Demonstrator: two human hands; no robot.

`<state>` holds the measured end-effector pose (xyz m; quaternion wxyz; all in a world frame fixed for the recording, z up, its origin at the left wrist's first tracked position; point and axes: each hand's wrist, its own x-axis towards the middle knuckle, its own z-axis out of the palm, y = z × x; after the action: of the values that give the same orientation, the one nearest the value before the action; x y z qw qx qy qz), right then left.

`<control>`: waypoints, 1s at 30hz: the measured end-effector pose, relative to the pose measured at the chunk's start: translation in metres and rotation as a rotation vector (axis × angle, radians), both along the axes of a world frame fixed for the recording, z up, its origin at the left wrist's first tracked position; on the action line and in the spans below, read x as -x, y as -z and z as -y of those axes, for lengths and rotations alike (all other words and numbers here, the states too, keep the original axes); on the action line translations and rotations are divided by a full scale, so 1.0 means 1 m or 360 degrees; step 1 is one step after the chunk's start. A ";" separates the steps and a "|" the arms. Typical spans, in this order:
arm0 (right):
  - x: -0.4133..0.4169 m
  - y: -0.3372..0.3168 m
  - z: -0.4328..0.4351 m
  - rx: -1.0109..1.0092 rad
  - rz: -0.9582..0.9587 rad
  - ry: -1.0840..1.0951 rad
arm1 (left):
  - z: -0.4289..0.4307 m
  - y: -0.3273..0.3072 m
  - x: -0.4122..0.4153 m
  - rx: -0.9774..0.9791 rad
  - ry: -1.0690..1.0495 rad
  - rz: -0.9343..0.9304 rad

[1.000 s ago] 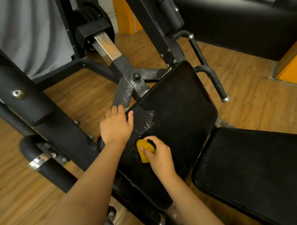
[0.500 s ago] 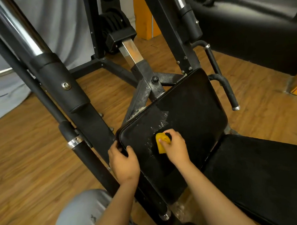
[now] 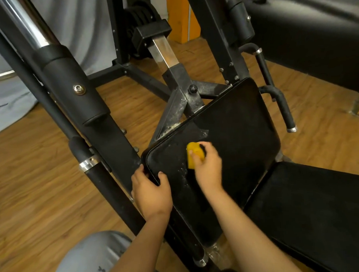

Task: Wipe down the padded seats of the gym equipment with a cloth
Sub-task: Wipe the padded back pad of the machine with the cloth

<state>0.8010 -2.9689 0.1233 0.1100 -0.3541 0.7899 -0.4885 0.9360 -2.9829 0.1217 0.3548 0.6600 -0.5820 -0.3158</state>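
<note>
A black padded seat (image 3: 241, 121) of a gym machine lies tilted in the middle of the view, with whitish foam streaks near its left half. My right hand (image 3: 208, 165) grips a small yellow cloth (image 3: 192, 154) and presses it on the pad's left part. At the pad's near left corner, my left hand (image 3: 151, 192) grips the edge, thumb on top and fingers under the rim. A second black pad (image 3: 315, 208) adjoins at the lower right.
A thick black frame post (image 3: 71, 92) with a chrome tube slants down on the left. A handle bar (image 3: 283, 109) with a chrome end cap juts out right of the pad. A weight stack (image 3: 138, 17) stands behind. My grey-clad knee (image 3: 89, 259) is at the bottom, over wooden floor.
My left hand slid from the pad's upper left edge down to its near left corner and gripped it. My right hand keeps rubbing the cloth on the pad. The view shifted.
</note>
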 end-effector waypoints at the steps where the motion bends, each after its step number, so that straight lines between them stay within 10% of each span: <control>1: -0.016 0.000 -0.006 0.0016 -0.0034 -0.0152 | 0.000 0.000 0.000 0.0002 -0.0006 0.0011; 6: -0.011 0.001 -0.011 -0.0037 -0.0115 -0.0436 | 0.001 0.000 0.001 0.0025 -0.0010 -0.0011; 16: 0.086 -0.015 0.039 -0.0109 -0.0036 0.0353 | 0.002 0.003 0.000 0.0013 0.0006 -0.0050; 26: 0.005 -0.017 0.008 -0.0088 -0.0366 -0.0575 | 0.001 0.001 0.000 0.0016 -0.0005 -0.0052; 30: 0.046 -0.031 0.032 -0.0134 -0.0404 -0.0213 | 0.001 0.002 -0.001 0.0007 -0.0001 -0.0094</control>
<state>0.7553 -3.0006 0.1540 0.0562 -0.4599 0.7918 -0.3979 0.9367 -2.9837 0.1196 0.3735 0.6498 -0.5719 -0.3337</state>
